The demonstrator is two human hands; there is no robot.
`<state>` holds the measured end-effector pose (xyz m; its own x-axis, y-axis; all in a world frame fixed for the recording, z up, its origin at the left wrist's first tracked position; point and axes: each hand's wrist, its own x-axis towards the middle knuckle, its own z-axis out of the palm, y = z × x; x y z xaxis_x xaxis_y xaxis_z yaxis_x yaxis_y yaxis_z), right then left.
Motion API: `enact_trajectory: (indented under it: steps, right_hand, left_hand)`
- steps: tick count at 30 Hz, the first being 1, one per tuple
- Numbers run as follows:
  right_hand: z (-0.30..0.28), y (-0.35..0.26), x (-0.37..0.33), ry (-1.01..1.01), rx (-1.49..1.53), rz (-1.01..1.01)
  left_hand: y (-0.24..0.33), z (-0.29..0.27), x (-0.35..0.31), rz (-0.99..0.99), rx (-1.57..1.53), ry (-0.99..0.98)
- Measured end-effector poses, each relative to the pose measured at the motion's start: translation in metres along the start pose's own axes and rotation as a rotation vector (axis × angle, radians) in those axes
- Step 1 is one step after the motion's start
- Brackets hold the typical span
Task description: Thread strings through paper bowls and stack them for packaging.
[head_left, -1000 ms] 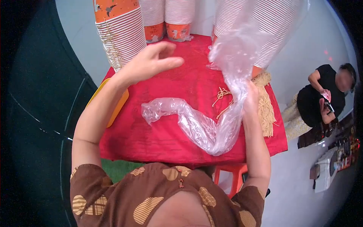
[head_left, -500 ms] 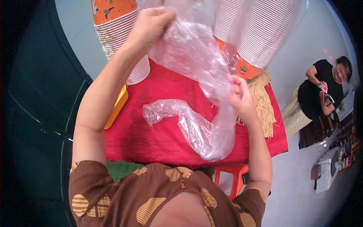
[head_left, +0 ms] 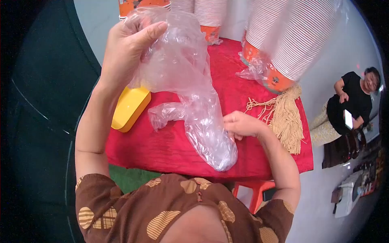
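A long, clear plastic bag (head_left: 178, 65) stretches from the upper left down over the table, its lower part folded back on the red cloth. My left hand (head_left: 129, 44) is raised and closed on the bag's upper end, with film bunched around the fingers. Lower down, my right hand (head_left: 243, 124) touches the bag's right side with bent fingers; its fingertips are partly hidden, so whether it grips the film is unclear. Beneath my left forearm lies a yellow plastic tray (head_left: 130, 108). To the right of my right hand is a bundle of beige string (head_left: 287, 121).
Tall stacks of paper buckets (head_left: 300, 40) in clear film stand along the far side, with more stacks (head_left: 210, 16) behind the bag. Red cloth (head_left: 259, 162) covers the table. A red stool (head_left: 253, 194) stands below its near edge. A person (head_left: 350, 101) holds a phone at right.
My left hand has moved left and nearer, opening the bag wider. My right hand has come down and left along the bag. More of the yellow tray shows.
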<state>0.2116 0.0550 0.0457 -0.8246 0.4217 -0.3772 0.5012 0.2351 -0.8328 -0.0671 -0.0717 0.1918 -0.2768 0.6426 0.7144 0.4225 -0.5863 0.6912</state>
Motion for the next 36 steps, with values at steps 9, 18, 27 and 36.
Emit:
enact_trajectory:
  steps: [9, 18, 27, 36]
  right_hand:
    - [-0.007, -0.047, -0.008, -0.279, -0.407, 0.019]
    - [-0.110, -0.064, 0.031, 0.420, -0.267, 0.022]
    - [-0.181, -0.144, 0.042, 1.414, -0.835, -1.227]
    - [-0.144, -0.018, 0.068, 0.805, 0.051, -0.243]
  left_hand:
    - [-0.003, -0.024, -0.017, -0.121, -0.044, 0.098]
    - [-0.020, -0.038, -0.037, -0.153, -0.333, -0.156]
    - [-0.028, 0.030, -0.018, 0.577, 0.469, -0.654]
    - [-0.131, 0.108, 0.021, -0.501, -0.209, -0.387]
